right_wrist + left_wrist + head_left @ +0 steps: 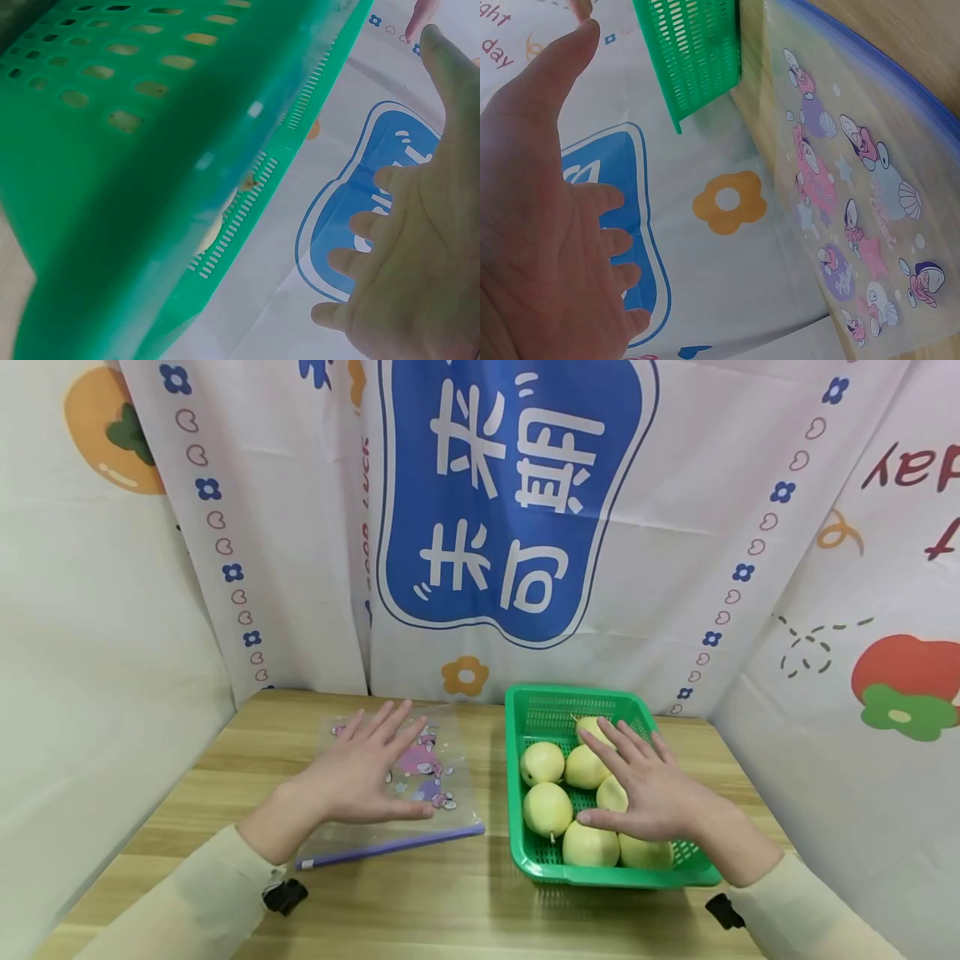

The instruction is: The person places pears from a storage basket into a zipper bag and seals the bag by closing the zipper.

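Note:
My left hand (367, 772) is spread above a clear zip bag (450, 752) printed with pink and purple cartoon figures. The bag lies flat on the table, its purple zip strip (397, 846) along the near side. In the left wrist view the palm (547, 240) shows with nothing in it. Over the green basket (517, 852) hovers my right hand (652, 785), fingers apart and holding nothing. Several pale yellow pears (547, 810) sit in the basket, some partly hidden behind that hand. The right wrist view shows the bare palm (420, 240) beside the basket wall (45, 187).
The wooden table (420, 910) runs back to a white printed cloth (315, 568) hung behind it. Cloth also hangs on the left and right sides. A dark strap piece (285, 896) is at the left cuff, another (725, 911) at the right cuff.

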Demonstrator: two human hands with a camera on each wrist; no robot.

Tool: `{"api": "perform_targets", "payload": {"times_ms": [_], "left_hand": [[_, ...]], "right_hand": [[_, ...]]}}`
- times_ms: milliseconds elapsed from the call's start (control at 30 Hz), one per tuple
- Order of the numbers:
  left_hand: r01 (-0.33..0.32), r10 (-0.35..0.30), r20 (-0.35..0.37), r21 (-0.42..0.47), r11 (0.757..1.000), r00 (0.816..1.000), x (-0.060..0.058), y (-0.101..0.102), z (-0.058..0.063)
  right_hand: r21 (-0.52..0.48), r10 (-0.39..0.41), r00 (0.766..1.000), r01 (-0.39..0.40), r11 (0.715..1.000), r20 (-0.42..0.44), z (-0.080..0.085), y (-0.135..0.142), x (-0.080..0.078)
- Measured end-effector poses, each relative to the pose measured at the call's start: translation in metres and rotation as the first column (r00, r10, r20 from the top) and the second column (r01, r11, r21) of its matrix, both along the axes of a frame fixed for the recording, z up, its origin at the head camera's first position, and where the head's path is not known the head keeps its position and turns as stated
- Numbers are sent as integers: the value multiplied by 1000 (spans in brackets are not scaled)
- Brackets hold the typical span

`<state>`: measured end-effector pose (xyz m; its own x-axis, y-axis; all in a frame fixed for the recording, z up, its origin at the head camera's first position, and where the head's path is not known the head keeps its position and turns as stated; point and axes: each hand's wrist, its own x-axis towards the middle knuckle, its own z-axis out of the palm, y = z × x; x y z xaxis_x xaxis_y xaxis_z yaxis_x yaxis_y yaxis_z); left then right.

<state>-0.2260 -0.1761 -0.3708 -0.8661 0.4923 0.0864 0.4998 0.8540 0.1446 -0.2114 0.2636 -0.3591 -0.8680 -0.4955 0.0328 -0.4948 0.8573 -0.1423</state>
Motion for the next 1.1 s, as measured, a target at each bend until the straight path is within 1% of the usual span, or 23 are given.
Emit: {"api": "perform_targets", "payload": {"times_ms": [200,300,367,433,533,600,667,700,800,867,967,1100], "left_hand": [[-3,3,-4,16,1000,1000,-4,-1,1],[17,-17,2,18,1000,1000,-8,-2,-1],[38,-39,32,14,999,999,-11,-3,-5],[65,-65,73,8,998,995,-13,-5,-11],[110,-111,160,12,994,981,-14,-6,-21],[121,-121,221,17,993,968,-14,-5,-30],[112,-110,282,10,994,953,-12,-5,-37],[98,-94,310,2,995,946,-11,-5,-41],[61,-47,358,-29,998,932,-7,-5,-50],[53,-32,366,-47,997,930,-6,-4,-54],[51,-26,361,-60,997,932,-4,-3,-57],[74,-50,348,-55,996,936,-4,-3,-58]], "right_hand": [[4,-3,1000,3,1000,-18,5,2,0],[10,8,999,-8,1000,-34,6,4,-1],[16,16,999,-15,1000,-40,6,4,-1],[18,24,999,-23,1000,-45,7,4,-1],[20,31,999,-30,999,-44,7,4,1],[22,33,999,-32,999,-40,7,4,1],[25,32,999,-31,999,-33,7,3,2],[25,32,999,-31,999,-30,7,3,2],[26,25,999,-24,999,-23,6,3,2],[24,22,1000,-21,999,-19,5,2,2],[24,16,1000,-16,1000,-10,5,2,1],[26,17,1000,-17,1000,4,6,1,1]]}}
